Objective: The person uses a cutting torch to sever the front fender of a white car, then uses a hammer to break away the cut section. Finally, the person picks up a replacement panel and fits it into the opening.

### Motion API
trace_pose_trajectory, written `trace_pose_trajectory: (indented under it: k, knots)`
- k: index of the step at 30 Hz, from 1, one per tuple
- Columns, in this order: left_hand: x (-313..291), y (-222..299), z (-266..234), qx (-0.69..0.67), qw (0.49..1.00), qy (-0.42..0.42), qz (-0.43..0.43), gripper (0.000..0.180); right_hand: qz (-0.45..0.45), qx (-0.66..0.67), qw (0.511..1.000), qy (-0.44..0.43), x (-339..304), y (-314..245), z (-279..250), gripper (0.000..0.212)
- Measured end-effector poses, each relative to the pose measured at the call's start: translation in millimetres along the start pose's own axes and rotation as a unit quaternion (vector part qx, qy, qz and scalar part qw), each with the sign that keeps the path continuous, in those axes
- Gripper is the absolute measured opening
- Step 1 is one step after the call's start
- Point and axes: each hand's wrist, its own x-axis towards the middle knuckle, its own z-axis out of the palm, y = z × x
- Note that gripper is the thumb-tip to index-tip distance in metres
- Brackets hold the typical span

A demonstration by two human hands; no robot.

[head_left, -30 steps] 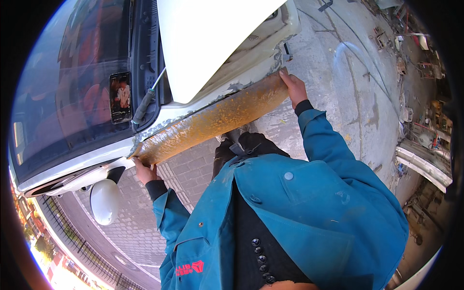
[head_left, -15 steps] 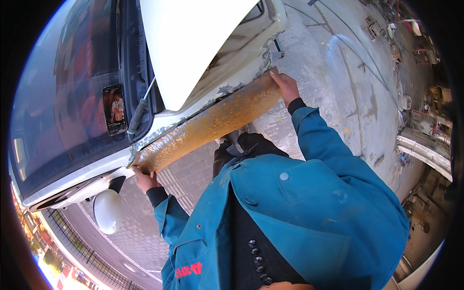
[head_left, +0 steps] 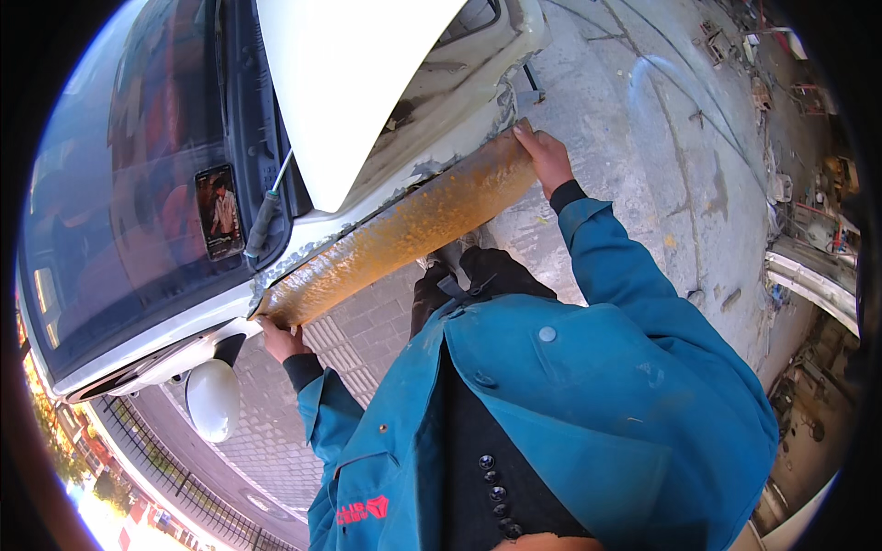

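Note:
A long, curved panel (head_left: 395, 230), mottled brown and gold like rusty sheet metal, lies along the side of a white vehicle (head_left: 303, 237), below its raised white hood (head_left: 344, 92). My right hand (head_left: 548, 158) grips the panel's far right end, thumb on top and fingers hidden underneath. At the near left end, my left hand (head_left: 283, 340) holds the lower corner beside the windshield base, its fingers partly under the edge. The panel's upper edge runs close along the vehicle's chipped, scraped body edge; I cannot tell whether it is attached.
A screwdriver (head_left: 264, 223) and a lit phone (head_left: 219, 211) rest by the windshield (head_left: 138, 257). A white side mirror (head_left: 213, 400) juts out near my left arm. Cables (head_left: 680, 78) cross the concrete floor; clutter and a pale curved part (head_left: 813, 289) lie at right.
Both hands keep their hold on the panel's ends. The view has shifted slightly, and the panel stays nearly in place against the vehicle.

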Motion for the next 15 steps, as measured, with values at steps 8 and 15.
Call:
trace_pose_trajectory:
  k: [8, 15]
  knots:
    - [40, -22, -22, 0.192, 0.975, -0.016, 0.111, 0.07, -0.022, 0.014, 1.0, 0.0, 1, 0, 4, 0.053]
    - [28, -19, -20, 0.248, 0.952, -0.066, 0.17, 0.066, -0.048, -0.022, 0.999, 0.004, -1, 1, 5, 0.054]
